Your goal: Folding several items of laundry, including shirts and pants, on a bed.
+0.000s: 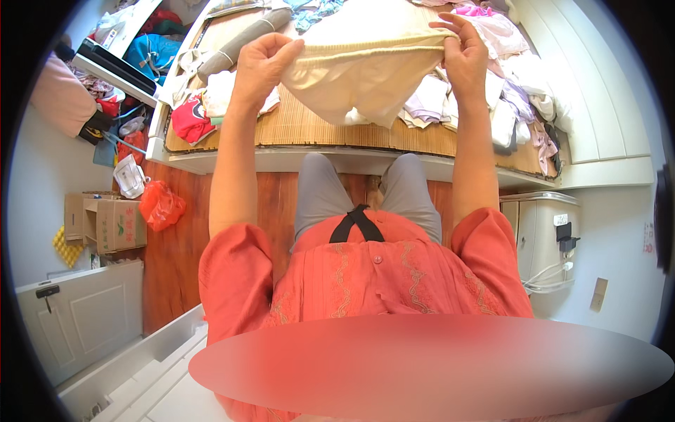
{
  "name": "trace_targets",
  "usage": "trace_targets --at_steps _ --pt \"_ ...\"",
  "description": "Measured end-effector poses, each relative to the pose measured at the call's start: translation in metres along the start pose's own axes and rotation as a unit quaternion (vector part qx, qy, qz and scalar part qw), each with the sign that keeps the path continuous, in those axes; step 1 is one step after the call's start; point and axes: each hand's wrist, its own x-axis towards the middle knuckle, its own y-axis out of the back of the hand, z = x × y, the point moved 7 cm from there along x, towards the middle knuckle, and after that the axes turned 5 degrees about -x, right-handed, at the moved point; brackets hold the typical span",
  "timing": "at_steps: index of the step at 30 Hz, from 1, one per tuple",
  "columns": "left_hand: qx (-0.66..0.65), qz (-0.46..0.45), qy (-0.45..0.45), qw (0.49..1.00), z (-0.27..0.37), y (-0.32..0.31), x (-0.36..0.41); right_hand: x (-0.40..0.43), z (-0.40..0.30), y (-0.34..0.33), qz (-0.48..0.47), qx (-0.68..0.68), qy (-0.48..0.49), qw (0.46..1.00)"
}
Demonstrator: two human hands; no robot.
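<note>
Between my two hands hangs a pale yellow pair of underpants [358, 79], its elastic waistband stretched wide. My left hand [266, 66] pinches one end of the waistband between thumb and fingers. At the other end, my right hand [465, 55] grips the band, some fingers raised. The garment is held above a bed covered with a bamboo mat [316, 129]. Below my left forearm lies a folded red garment [192, 118] beside white folded cloth [219, 92]. Folded white and lilac clothes [426, 100] lie near my right wrist, partly hidden by the garment and arm.
A grey rolled bundle [245, 45] lies on the bed's left. Heaped clothes [519, 95] line its right side. On the wooden floor [174, 274] at left are a red plastic bag [162, 205] and cardboard box [118, 224]. A beige cabinet [543, 237] with cables stands at right.
</note>
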Motion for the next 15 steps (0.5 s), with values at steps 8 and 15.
trace_targets --at_steps 8,15 --pt "0.276 -0.193 0.003 0.942 -0.014 -0.034 -0.017 -0.005 0.014 0.000 -0.085 0.029 -0.008 0.996" --pt "-0.003 -0.069 0.071 0.995 -0.028 -0.008 -0.011 -0.016 0.027 0.005 -0.153 -0.086 -0.046 0.983"
